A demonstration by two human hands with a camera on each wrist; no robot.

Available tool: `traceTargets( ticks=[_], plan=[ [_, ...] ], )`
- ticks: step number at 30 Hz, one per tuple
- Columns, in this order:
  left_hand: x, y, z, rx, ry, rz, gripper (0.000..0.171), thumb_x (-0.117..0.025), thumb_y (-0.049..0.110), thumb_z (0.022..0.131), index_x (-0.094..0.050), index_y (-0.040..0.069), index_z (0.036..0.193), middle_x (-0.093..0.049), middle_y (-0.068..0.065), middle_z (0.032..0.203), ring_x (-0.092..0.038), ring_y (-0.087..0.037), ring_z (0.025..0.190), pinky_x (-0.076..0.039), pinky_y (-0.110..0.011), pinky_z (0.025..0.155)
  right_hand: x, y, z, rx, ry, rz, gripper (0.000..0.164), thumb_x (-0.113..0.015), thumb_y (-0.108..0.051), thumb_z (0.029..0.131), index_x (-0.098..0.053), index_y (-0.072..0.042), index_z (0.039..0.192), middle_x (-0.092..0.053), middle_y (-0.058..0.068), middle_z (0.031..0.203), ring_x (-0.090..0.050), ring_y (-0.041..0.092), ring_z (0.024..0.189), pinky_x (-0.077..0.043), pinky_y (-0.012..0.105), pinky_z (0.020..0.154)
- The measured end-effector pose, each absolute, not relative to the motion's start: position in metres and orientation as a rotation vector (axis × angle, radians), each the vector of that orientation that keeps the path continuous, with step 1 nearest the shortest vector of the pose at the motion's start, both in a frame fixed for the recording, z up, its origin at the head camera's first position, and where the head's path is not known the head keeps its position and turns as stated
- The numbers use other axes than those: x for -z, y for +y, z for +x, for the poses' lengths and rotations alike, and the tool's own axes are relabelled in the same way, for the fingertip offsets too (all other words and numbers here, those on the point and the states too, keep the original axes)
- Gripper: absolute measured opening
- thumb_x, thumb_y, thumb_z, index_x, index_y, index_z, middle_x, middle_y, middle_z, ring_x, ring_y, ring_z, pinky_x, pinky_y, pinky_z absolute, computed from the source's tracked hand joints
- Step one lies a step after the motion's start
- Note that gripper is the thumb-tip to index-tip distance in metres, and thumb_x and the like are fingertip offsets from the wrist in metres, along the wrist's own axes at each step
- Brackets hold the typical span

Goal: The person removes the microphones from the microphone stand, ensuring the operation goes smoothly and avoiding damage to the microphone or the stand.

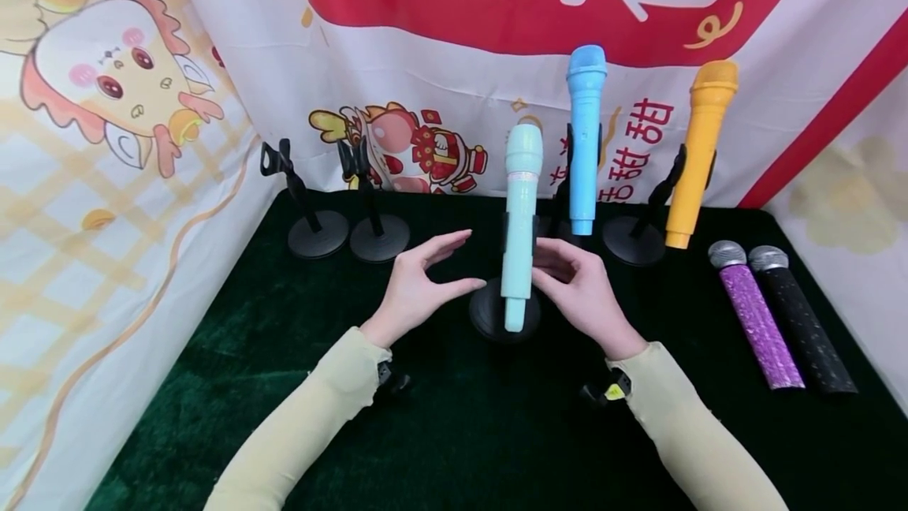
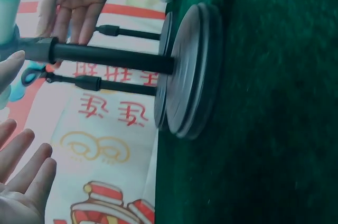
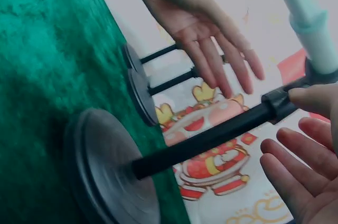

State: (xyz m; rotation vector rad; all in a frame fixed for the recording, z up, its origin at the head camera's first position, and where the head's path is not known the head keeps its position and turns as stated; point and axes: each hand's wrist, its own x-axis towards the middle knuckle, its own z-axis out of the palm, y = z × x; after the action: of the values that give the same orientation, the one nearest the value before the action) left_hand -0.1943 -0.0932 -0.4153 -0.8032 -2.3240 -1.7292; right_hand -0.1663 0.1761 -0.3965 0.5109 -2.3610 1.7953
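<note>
A mint-green microphone (image 1: pixel 521 219) sits tilted in the clip of a black desk stand (image 1: pixel 489 314) at mid-table. To its left is my left hand (image 1: pixel 418 286), fingers spread and apart from the stand in the head view. My right hand (image 1: pixel 578 290) is close on the right side, partly behind the microphone. In the right wrist view the right thumb (image 3: pixel 317 100) lies at the joint below the clip, touching or nearly so, and the fingers hang loosely extended. The stand's pole (image 3: pixel 206 139) and round base show there. The left wrist view shows the left fingers (image 2: pixel 31 166) clear of the pole.
Behind stand a blue microphone (image 1: pixel 586 140) and an orange microphone (image 1: pixel 698 156) on stands. Two bare stands, one here (image 1: pixel 379 235), are at the back left. A purple microphone (image 1: pixel 762 322) and a black microphone (image 1: pixel 809 330) lie right on the green cloth (image 1: pixel 454 432).
</note>
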Motion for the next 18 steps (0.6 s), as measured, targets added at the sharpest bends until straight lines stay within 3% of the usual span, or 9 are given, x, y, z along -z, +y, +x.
traceTargets(
  ticks=[4, 9, 14, 18],
  plan=[
    [0.42, -0.081, -0.196, 1.76, -2.338, -0.837, 0.061, -0.085, 0.032, 0.086, -0.059, 0.032, 0.141, -0.059, 0.01, 0.141, -0.056, -0.012, 0.128, -0.045, -0.046, 0.108, 0.388, 0.182, -0.161, -1.753, -2.332, 0.482, 0.034, -0.071, -0.021, 0.099, -0.067, -0.012, 0.131, -0.069, 0.002, 0.126, -0.067, 0.018, 0.111, -0.055, 0.03, 0.094],
    [0.424, -0.065, -0.197, 1.818, -2.35, -0.865, 0.058, -0.084, 0.021, 0.087, -0.06, 0.024, 0.141, -0.061, 0.008, 0.138, -0.059, -0.015, 0.125, -0.047, -0.048, 0.106, 0.38, 0.187, -0.157, -1.777, -2.279, 0.463, 0.033, -0.068, -0.021, 0.101, -0.067, -0.012, 0.132, -0.067, 0.002, 0.131, -0.065, 0.019, 0.117, -0.052, 0.029, 0.098],
    [0.426, -0.052, -0.197, 1.849, -2.344, -0.89, 0.053, -0.083, 0.012, 0.088, -0.063, 0.014, 0.137, -0.066, 0.002, 0.13, -0.064, -0.023, 0.118, -0.051, -0.042, 0.102, 0.372, 0.192, -0.154, -1.778, -2.252, 0.44, 0.034, -0.068, -0.021, 0.101, -0.067, -0.01, 0.133, -0.067, 0.003, 0.13, -0.064, 0.019, 0.118, -0.052, 0.027, 0.098],
    [0.428, -0.043, -0.198, 1.884, -2.308, -0.909, 0.045, -0.079, 0.003, 0.089, -0.065, 0.008, 0.132, -0.068, -0.003, 0.124, -0.067, -0.018, 0.109, -0.055, -0.036, 0.095, 0.367, 0.193, -0.153, -1.785, -2.225, 0.442, 0.033, -0.068, -0.02, 0.101, -0.067, -0.009, 0.132, -0.067, 0.005, 0.13, -0.064, 0.021, 0.119, -0.051, 0.027, 0.098]
  ],
)
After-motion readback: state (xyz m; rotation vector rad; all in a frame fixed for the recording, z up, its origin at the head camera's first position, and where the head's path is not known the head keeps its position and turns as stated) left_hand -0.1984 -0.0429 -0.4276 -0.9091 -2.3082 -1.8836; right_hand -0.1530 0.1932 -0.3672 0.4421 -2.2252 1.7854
